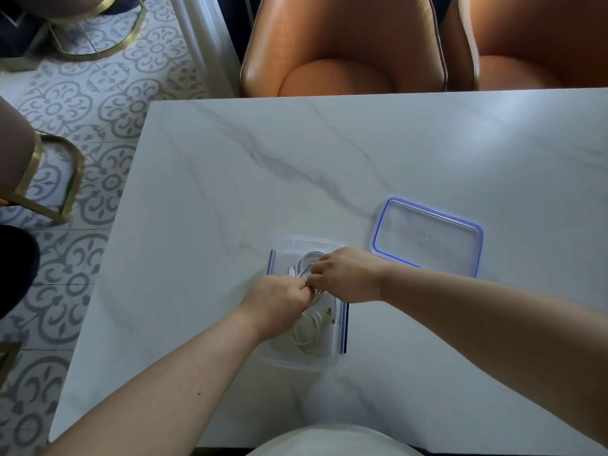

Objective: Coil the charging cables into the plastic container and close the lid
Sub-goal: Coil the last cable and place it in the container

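White charging cable (304, 262) loops up out of the far half of the clear plastic container (296, 364), and we see both hands meeting over the container's middle to work it. The left hand (279, 301) has its fingers curled in and clamped on the cable where the strands gather. The right hand (348, 274), just across from it and nearly touching it, pinches the same bundle. We cannot tell which strand each one holds, because the knuckles hide the contact. In the near half of the container a second cable (307, 335) already lies wound into a flat coil on the floor of the box, with a darker plug end beside it. The container stands on the marble-patterned tabletop (230, 192) close to the near edge, and blue strips run along its two long sides. The lid (427, 238), clear with a blue seal round its rim, lies flat on the tabletop to the right of the container and a little beyond it, apart from it. We judge the task somewhat past halfway. One coil is stowed, and the other is being gathered and has yet to be tucked down below the rim. After that the lid remains to be fetched, set on and pressed shut. Two orange leather chairs (345, 54) stand at the far side.
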